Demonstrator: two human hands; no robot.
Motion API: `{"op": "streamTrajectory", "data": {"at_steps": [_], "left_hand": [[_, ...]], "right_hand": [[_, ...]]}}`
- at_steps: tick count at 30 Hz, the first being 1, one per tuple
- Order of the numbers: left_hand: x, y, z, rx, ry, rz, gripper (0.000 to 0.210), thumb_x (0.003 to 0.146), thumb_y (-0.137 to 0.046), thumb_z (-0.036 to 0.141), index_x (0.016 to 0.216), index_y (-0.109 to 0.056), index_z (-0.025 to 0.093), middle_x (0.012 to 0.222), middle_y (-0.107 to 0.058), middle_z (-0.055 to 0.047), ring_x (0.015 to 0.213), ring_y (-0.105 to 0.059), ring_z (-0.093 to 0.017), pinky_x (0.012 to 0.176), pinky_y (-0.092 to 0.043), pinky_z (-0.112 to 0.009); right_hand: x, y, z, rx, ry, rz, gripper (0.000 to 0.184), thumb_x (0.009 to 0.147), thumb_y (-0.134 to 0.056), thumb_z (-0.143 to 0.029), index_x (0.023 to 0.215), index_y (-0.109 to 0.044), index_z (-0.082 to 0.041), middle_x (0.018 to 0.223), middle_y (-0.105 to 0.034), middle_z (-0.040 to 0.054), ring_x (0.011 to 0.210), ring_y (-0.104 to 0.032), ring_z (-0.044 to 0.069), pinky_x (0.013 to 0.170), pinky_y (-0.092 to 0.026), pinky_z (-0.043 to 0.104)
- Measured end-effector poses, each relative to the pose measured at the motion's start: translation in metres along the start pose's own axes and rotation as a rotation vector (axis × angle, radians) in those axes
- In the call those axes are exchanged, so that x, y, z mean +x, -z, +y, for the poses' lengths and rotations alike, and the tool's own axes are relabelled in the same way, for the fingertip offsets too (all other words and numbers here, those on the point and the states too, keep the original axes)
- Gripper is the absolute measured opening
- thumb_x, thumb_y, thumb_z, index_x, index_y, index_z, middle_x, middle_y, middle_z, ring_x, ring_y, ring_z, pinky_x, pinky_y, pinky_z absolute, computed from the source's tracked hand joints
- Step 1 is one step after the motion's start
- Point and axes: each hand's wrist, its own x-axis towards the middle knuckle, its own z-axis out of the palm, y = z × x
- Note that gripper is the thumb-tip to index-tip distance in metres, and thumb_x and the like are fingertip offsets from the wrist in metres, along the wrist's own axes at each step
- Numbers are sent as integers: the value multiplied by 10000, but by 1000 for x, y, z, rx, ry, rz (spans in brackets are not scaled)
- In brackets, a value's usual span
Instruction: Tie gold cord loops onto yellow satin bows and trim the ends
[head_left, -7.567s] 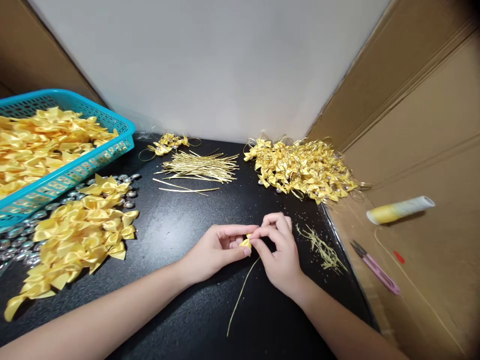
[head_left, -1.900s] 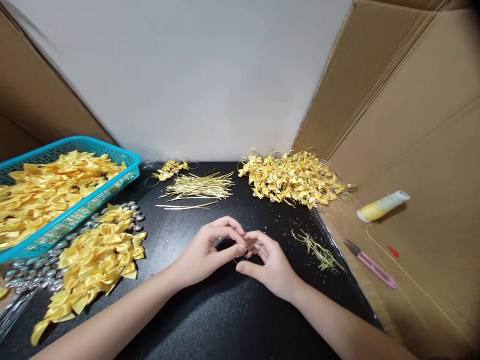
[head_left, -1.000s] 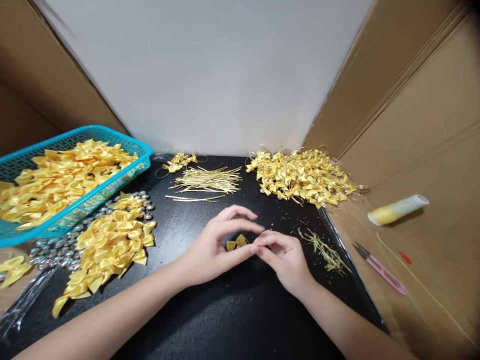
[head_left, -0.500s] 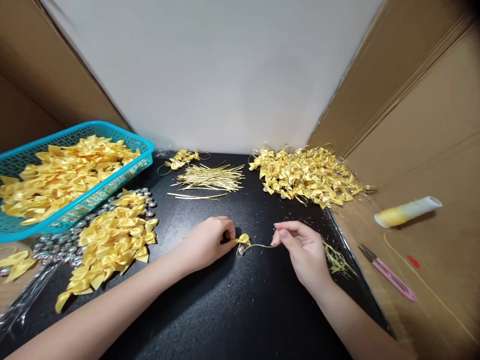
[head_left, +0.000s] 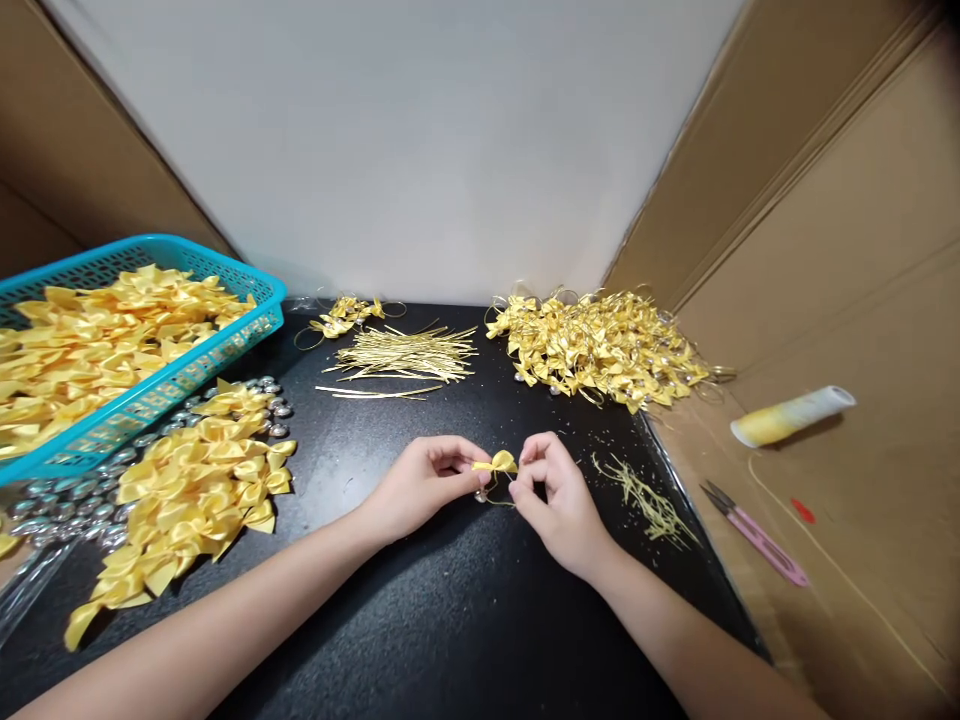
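Observation:
Between finger and thumb of my left hand (head_left: 431, 484) is a yellow ribbon bow (head_left: 502, 462), held just above the black tabletop. A small silvery bell or bead (head_left: 481, 495) hangs under the bow. Thin gold cord (head_left: 501, 503) runs from it to my right hand (head_left: 551, 498), whose thumb and fingertips pinch the cord close to the bow's right side. The exact grip of the right fingertips is partly hidden.
A blue basket (head_left: 255, 325) of yellow bows stands left, beside loose bows (head_left: 199, 490) and silvery beads (head_left: 67, 505). Gold cord lengths (head_left: 409, 355) lie behind my hands. Finished-looking bows (head_left: 607, 345) are heaped back right, near cord scraps (head_left: 649, 505), pink-handled snips (head_left: 765, 545) and a tube (head_left: 793, 415).
My right hand has moved left, right up to the bow, and the stretched cord now loops slack below. The bow is raised slightly in my left fingers. The view has shifted a little right.

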Motion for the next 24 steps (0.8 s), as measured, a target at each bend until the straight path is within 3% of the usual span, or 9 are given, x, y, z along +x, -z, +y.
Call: {"op": "streamTrajectory", "data": {"at_steps": [9,16,24], "left_hand": [[-1,-7,-3,-77,44,101,246,678,-784,310,704,-619,130,636,-684,-13,570,-583,-106,574,-425,-218],[-1,-8,-4,-46,45,117,229,663,-783,304,689,-650,119,607,-677,-13,529,-541,-89,527,-380,-205],[-1,-7,-7,-42,37,133,230,653,-782,310,684,-656,121,599,-677,-14,530,-551,-96,535,-394,-214]], "right_hand": [[1,-3,0,118,-86,-49,180,740,-572,-184,601,-459,-187,873,-450,16,747,-476,127,693,-400,261],[2,-5,0,254,-149,-116,186,761,-568,-177,793,-394,-236,598,-417,-81,537,-368,95,557,-325,227],[0,-7,0,283,-174,-122,210,772,-561,-188,820,-363,-239,565,-419,-103,507,-355,87,538,-309,222]]}}
